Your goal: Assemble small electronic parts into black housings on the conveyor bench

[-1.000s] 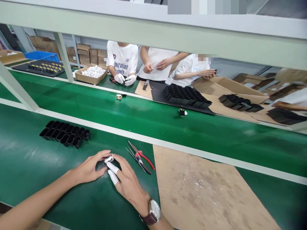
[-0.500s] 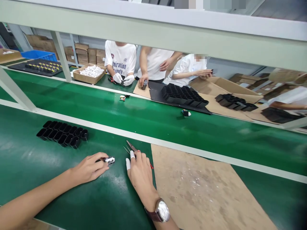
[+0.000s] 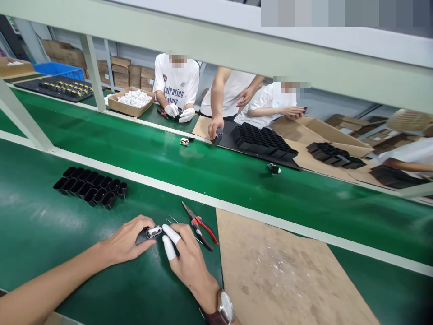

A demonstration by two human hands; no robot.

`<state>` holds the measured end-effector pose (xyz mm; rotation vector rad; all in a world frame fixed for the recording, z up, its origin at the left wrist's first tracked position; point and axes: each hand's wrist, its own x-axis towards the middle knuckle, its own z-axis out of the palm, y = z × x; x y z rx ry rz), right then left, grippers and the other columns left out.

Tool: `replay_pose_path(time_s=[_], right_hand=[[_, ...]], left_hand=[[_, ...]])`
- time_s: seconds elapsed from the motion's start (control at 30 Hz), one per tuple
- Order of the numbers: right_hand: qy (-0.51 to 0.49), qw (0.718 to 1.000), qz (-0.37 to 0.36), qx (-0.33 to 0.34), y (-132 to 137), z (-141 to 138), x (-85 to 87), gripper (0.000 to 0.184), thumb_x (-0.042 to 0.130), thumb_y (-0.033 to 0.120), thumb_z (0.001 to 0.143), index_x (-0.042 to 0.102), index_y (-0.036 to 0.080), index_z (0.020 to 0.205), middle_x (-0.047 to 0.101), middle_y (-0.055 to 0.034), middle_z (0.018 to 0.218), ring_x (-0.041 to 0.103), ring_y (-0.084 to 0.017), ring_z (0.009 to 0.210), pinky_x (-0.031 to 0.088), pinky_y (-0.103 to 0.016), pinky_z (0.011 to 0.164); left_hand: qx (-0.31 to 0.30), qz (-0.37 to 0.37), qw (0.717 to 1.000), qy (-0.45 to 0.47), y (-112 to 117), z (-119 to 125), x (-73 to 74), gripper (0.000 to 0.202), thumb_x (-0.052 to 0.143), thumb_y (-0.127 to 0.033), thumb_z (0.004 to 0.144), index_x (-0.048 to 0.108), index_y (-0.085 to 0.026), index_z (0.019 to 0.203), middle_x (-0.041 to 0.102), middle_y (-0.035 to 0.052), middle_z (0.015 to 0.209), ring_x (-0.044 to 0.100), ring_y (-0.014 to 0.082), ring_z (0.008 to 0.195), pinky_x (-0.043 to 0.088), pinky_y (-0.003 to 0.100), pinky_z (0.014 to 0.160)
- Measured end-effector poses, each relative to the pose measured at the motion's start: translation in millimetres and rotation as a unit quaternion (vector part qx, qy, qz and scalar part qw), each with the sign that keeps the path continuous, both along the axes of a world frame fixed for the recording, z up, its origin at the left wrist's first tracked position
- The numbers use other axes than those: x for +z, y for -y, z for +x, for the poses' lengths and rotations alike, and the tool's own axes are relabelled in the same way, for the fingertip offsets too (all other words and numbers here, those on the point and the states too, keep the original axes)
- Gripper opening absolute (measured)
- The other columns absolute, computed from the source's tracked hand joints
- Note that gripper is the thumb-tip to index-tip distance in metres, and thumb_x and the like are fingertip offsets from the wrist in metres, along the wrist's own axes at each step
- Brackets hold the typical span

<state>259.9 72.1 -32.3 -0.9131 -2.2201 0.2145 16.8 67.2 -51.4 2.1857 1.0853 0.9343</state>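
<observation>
In my left hand (image 3: 126,241) is a small black casing (image 3: 143,235), its mouth tilted toward my right hand. A white and silver circuit board (image 3: 154,232) shows inside that mouth. My right hand (image 3: 189,257) has white finger covers on thumb and index finger, which are apart. The index fingertip is at the casing's mouth; whether it touches is unclear. Thin metal tweezers (image 3: 172,219) show behind the right hand's fingers, mostly hidden; I cannot tell if they are held. Beside that hand lie red-and-black long-nose pliers (image 3: 196,221).
Black empty casings (image 3: 89,185) stand in rows at left. A stained cardboard sheet (image 3: 280,271) lies at right. Beyond a white rail (image 3: 152,179), a green belt (image 3: 135,146) carries two small circuit assemblies. Co-workers sit opposite, near black trays (image 3: 264,142) and a box of white parts (image 3: 115,107).
My right hand has moved left, away from the pliers, to the casing. The tweezers have shifted slightly left. More of the casing now shows in my left hand. The belt's assemblies have shifted right.
</observation>
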Motion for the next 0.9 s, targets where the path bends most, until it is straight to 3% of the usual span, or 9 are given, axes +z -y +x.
replay_pose_path(time_s=[0.1, 0.27, 0.5, 0.57, 0.67, 0.73, 0.8, 0.9], right_hand=[[-0.004, 0.999, -0.002, 0.037, 4, -4, -1.1, 0.04, 0.056, 0.005, 0.098, 0.06, 0.02, 0.134, 0.066, -0.0126, 0.119, 0.062, -0.026, 0.107, 0.059, -0.045, 0.088], [0.021, 0.999, 0.003, 0.034, 8, -1, -9.7, 0.036, 0.053, -0.001, 0.091, 0.065, 0.019, 0.118, 0.062, -0.0157, 0.134, 0.061, -0.03, 0.12, 0.06, -0.05, 0.094], [0.039, 0.999, 0.0, 0.033, 6, -3, 1.1, 0.033, 0.054, 0.005, 0.098, 0.064, 0.02, 0.125, 0.066, -0.0119, 0.131, 0.06, -0.027, 0.124, 0.056, -0.047, 0.098], [0.04, 0.999, -0.001, 0.02, 1, 2, 1.7, 0.035, 0.055, 0.01, 0.102, 0.06, 0.021, 0.135, 0.068, -0.0113, 0.128, 0.063, -0.026, 0.119, 0.056, -0.045, 0.096], [0.074, 0.993, 0.029, -0.083, -7, 13, -6.2, 0.037, 0.053, 0.018, 0.105, 0.055, 0.014, 0.142, 0.067, -0.0155, 0.121, 0.064, -0.029, 0.11, 0.055, -0.048, 0.092], [0.129, 0.978, 0.053, -0.155, -12, 20, -14.8, 0.031, 0.053, 0.018, 0.104, 0.061, 0.011, 0.133, 0.067, -0.0173, 0.114, 0.063, -0.032, 0.104, 0.055, -0.05, 0.086], [0.182, 0.966, 0.053, -0.177, -14, 23, -21.5, 0.024, 0.051, 0.011, 0.101, 0.067, 0.012, 0.118, 0.066, -0.0157, 0.105, 0.062, -0.032, 0.098, 0.056, -0.048, 0.081], [0.2, 0.966, 0.041, -0.156, -13, 20, -22.0, 0.03, 0.043, -0.001, 0.096, 0.068, 0.015, 0.1, 0.064, -0.0125, 0.097, 0.061, -0.029, 0.091, 0.056, -0.048, 0.081]], left_hand=[[-0.01, 0.005, 0.999, 0.03, 2, 0, -2.1, 0.019, 0.061, -0.021, 0.104, 0.054, -0.025, 0.121, 0.069, 0.009, 0.125, 0.07, 0.0214, 0.114, 0.06, 0.036, 0.095], [-0.038, 0.071, 0.996, 0.025, 1, 1, 1.5, 0.014, 0.062, -0.014, 0.103, 0.062, -0.023, 0.114, 0.07, 0.0104, 0.127, 0.07, 0.0222, 0.115, 0.059, 0.037, 0.098], [-0.049, 0.094, 0.994, 0.019, -1, 3, 4.9, 0.015, 0.059, -0.01, 0.103, 0.065, -0.023, 0.108, 0.069, 0.0108, 0.126, 0.07, 0.0228, 0.11, 0.06, 0.036, 0.091], [-0.035, 0.081, 0.996, 0.019, 2, 3, 3.5, 0.014, 0.059, -0.013, 0.103, 0.064, -0.023, 0.111, 0.069, 0.0103, 0.124, 0.069, 0.0226, 0.109, 0.06, 0.037, 0.093], [0.003, 0.032, 0.999, 0.003, 6, 4, 2.3, 0.028, 0.06, -0.019, 0.103, 0.058, -0.025, 0.131, 0.066, 0.0108, 0.129, 0.068, 0.0239, 0.114, 0.06, 0.038, 0.096], [0.028, -0.021, 0.999, -0.019, 6, 4, 3.4, 0.052, 0.063, -0.023, 0.101, 0.045, -0.027, 0.15, 0.062, 0.0127, 0.137, 0.066, 0.0263, 0.119, 0.06, 0.04, 0.098], [0.034, -0.069, 0.996, -0.047, 3, 3, 5.7, 0.071, 0.068, -0.025, 0.098, 0.035, -0.028, 0.16, 0.061, 0.013, 0.14, 0.065, 0.0286, 0.12, 0.06, 0.042, 0.097], [0.008, -0.104, 0.992, -0.073, -2, 3, 9.3, 0.066, 0.076, -0.028, 0.093, 0.048, -0.029, 0.152, 0.068, 0.0082, 0.126, 0.066, 0.0279, 0.111, 0.06, 0.04, 0.092]])
